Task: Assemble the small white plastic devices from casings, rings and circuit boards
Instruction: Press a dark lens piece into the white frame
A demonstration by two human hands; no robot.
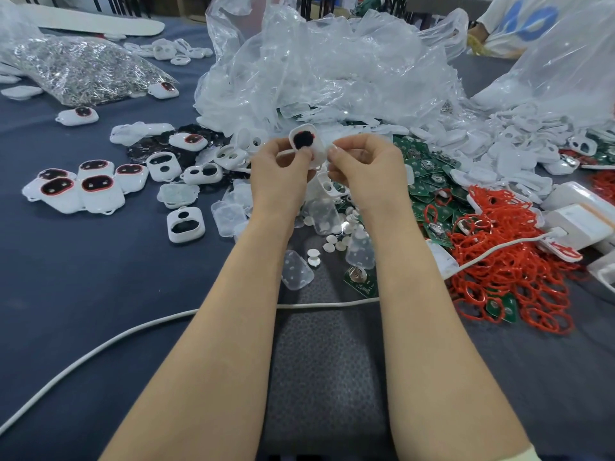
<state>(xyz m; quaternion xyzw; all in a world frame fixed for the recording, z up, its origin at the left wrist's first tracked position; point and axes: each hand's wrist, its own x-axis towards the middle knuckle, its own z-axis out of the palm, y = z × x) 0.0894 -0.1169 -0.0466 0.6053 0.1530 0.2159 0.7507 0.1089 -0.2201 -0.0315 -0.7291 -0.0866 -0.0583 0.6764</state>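
We hold a white casing (307, 144) up above the table's middle, its window filled with something dark and a sliver of red at the rim. Our left hand (283, 171) pinches it from the lower left edge, thumb laid on the dark window. Our right hand (366, 164) curls beside it, fingertips pressed against the casing's right edge — whether it pinches a small part there we cannot tell.

Open room lies mostly close to us: bare dark blue cloth (83, 294) to the left and a grey dimpled mat (326, 377) between our forearms, crossed only by a white cable (133, 331). Farther out every side is crowded. Finished devices (83, 191) with red-rimmed dark windows sit grouped at the left; red rings (506, 261) sprawl in a tangled heap at the right, just beside green circuit boards (429, 181). Clear soft covers (296, 271) and small white discs (332, 244) lie under our wrists.

Behind our hands rises a crumpled clear plastic bag (332, 71), glossy and creased — and a second bag of shiny metal bits (86, 71) lies at far left. Another person's sleeve (519, 24) shows at the far right corner.
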